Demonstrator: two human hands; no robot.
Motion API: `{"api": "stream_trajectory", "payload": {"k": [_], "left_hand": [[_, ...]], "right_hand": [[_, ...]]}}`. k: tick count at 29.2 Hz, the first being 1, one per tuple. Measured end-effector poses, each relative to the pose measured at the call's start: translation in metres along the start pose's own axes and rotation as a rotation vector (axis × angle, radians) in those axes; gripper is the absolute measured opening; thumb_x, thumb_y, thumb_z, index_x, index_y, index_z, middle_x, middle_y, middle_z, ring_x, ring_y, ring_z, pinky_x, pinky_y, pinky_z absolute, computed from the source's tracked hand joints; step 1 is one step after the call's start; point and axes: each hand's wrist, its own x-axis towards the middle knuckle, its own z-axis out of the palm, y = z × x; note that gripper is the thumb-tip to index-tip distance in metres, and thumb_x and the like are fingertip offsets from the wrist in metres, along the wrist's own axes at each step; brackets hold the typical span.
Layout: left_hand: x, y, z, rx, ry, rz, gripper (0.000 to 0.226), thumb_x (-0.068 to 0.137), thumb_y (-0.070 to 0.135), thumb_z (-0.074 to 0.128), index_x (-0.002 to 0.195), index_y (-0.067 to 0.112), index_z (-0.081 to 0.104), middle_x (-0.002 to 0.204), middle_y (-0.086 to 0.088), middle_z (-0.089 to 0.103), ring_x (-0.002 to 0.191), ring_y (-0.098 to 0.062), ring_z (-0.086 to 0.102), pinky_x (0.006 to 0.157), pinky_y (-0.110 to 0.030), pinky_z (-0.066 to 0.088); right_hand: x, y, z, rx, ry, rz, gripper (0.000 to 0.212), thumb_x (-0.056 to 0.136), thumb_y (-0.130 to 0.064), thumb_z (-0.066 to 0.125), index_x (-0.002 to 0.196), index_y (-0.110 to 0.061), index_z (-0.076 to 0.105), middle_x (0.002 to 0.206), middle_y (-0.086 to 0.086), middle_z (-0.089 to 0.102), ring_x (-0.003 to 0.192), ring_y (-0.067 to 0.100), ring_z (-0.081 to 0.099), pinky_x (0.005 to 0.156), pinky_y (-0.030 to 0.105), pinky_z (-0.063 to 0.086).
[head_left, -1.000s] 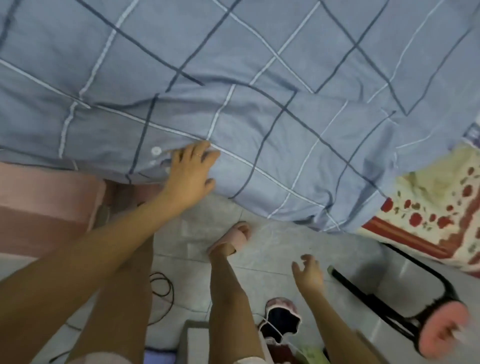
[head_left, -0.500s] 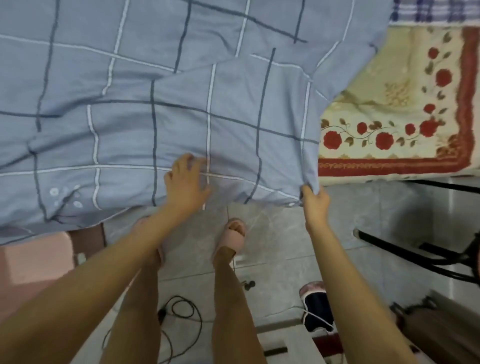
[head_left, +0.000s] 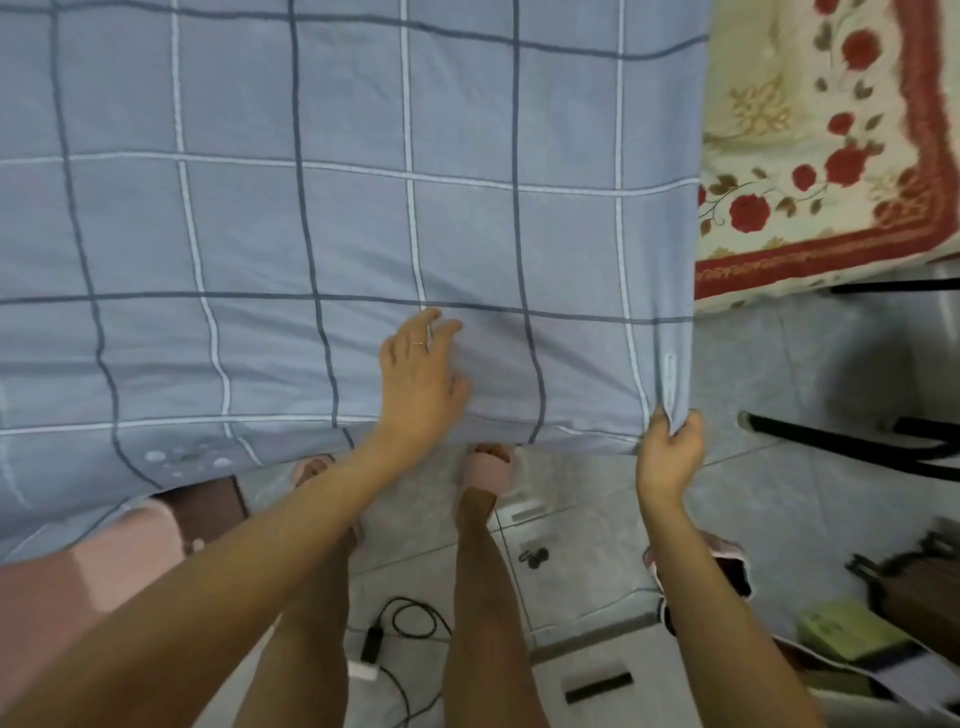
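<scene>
Standing in pink foam slippers (head_left: 491, 465) on the grey tiled floor (head_left: 779, 374), just ahead of a black charger cable (head_left: 370, 643). Gripping with the right hand (head_left: 670, 447), fingers curled tight round the near right corner of the blue-grey checked cotton duvet cover (head_left: 249, 223). Resting the left hand (head_left: 421, 374) flat on that cover near its front edge, fingers loose and spread. Spread wide over the bed, hanging past its near side. Farther right, bordering a cream bedsheet with red roses (head_left: 831, 156).
</scene>
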Motion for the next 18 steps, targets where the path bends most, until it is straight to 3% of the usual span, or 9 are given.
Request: {"api": "stream_trajectory", "payload": {"k": [2, 4, 6, 7, 9, 11, 13, 15, 18], "left_hand": [[0.022, -0.004, -0.006, 0.072, 0.004, -0.109, 0.064, 0.081, 0.029, 0.058, 0.141, 0.018, 0.038, 0.152, -0.015, 0.024, 0.14, -0.034, 0.019, 0.107, -0.053, 0.018], [0.025, -0.003, 0.005, 0.148, -0.282, -0.239, 0.075, 0.088, 0.043, 0.052, 0.15, 0.03, 0.013, 0.158, -0.007, -0.005, 0.144, -0.032, -0.006, 0.108, -0.063, 0.005], [0.005, 0.003, 0.024, 0.35, -0.587, -0.114, 0.082, 0.088, 0.055, 0.046, 0.149, 0.036, -0.005, 0.156, -0.004, -0.023, 0.142, -0.033, -0.019, 0.106, -0.068, 0.0], [-0.012, 0.004, 0.032, 0.389, -0.76, 0.007, 0.08, 0.089, 0.057, 0.044, 0.15, 0.035, -0.003, 0.157, -0.005, -0.019, 0.143, -0.034, -0.014, 0.108, -0.065, 0.001], [-0.045, 0.009, 0.042, 0.196, -1.167, 0.154, 0.058, 0.094, 0.047, 0.045, 0.144, 0.022, 0.035, 0.153, -0.009, 0.025, 0.139, -0.03, 0.025, 0.112, -0.048, 0.019], [-0.069, 0.01, 0.039, -0.06, -1.363, 0.127, 0.038, 0.094, 0.037, 0.049, 0.124, 0.015, 0.06, 0.129, -0.006, 0.056, 0.116, -0.024, 0.052, 0.103, -0.039, 0.04], [-0.065, -0.002, 0.025, -0.069, -1.064, 0.115, 0.032, 0.092, 0.025, 0.053, 0.121, 0.015, 0.061, 0.128, -0.005, 0.057, 0.114, -0.024, 0.055, 0.096, -0.039, 0.045], [-0.039, -0.02, 0.009, 0.014, -0.568, 0.125, 0.044, 0.085, 0.014, 0.06, 0.128, 0.011, 0.055, 0.135, -0.013, 0.05, 0.121, -0.034, 0.049, 0.098, -0.042, 0.043], [0.022, -0.042, -0.026, 0.176, -0.013, 0.113, 0.061, 0.078, 0.02, 0.066, 0.135, 0.009, 0.046, 0.144, -0.024, 0.036, 0.131, -0.045, 0.035, 0.1, -0.058, 0.035]], "right_hand": [[-0.005, 0.008, -0.006, 0.016, -0.011, -0.019, 0.012, 0.095, -0.005, 0.05, 0.084, -0.006, 0.046, 0.064, -0.005, 0.041, 0.053, -0.005, 0.047, 0.052, 0.007, 0.036], [0.002, 0.011, -0.009, -0.019, -0.018, 0.006, 0.014, 0.096, -0.01, 0.052, 0.084, -0.006, 0.046, 0.063, -0.001, 0.043, 0.054, -0.002, 0.046, 0.049, 0.011, 0.035], [0.019, 0.017, -0.003, -0.067, -0.001, 0.145, 0.016, 0.095, -0.016, 0.054, 0.084, -0.01, 0.044, 0.076, 0.007, 0.052, 0.07, 0.017, 0.053, 0.058, 0.022, 0.037], [0.027, 0.019, 0.002, -0.069, 0.028, 0.276, 0.017, 0.095, -0.016, 0.055, 0.082, -0.015, 0.043, 0.089, 0.01, 0.055, 0.084, 0.024, 0.055, 0.069, 0.027, 0.039], [0.037, 0.011, 0.011, -0.068, 0.121, 0.534, 0.014, 0.091, -0.009, 0.053, 0.088, -0.021, 0.048, 0.117, 0.014, 0.054, 0.111, 0.028, 0.051, 0.09, 0.034, 0.039], [0.033, -0.007, 0.028, -0.249, 0.201, 0.391, 0.032, 0.084, -0.001, 0.052, 0.113, -0.013, 0.053, 0.127, 0.017, 0.049, 0.12, 0.033, 0.045, 0.095, 0.038, 0.034], [0.025, -0.033, 0.049, -0.329, 0.1, -0.132, 0.043, 0.076, 0.001, 0.055, 0.119, -0.005, 0.054, 0.12, 0.018, 0.054, 0.114, 0.036, 0.048, 0.093, 0.037, 0.032], [0.019, -0.068, 0.075, -0.387, -0.102, -0.595, 0.053, 0.073, -0.002, 0.056, 0.125, -0.01, 0.053, 0.123, 0.015, 0.053, 0.117, 0.034, 0.046, 0.098, 0.039, 0.034], [0.007, -0.12, 0.116, -0.5, -0.303, -1.035, 0.064, 0.079, -0.017, 0.052, 0.142, -0.022, 0.041, 0.145, 0.01, 0.04, 0.136, 0.04, 0.031, 0.109, 0.06, 0.025]]}}
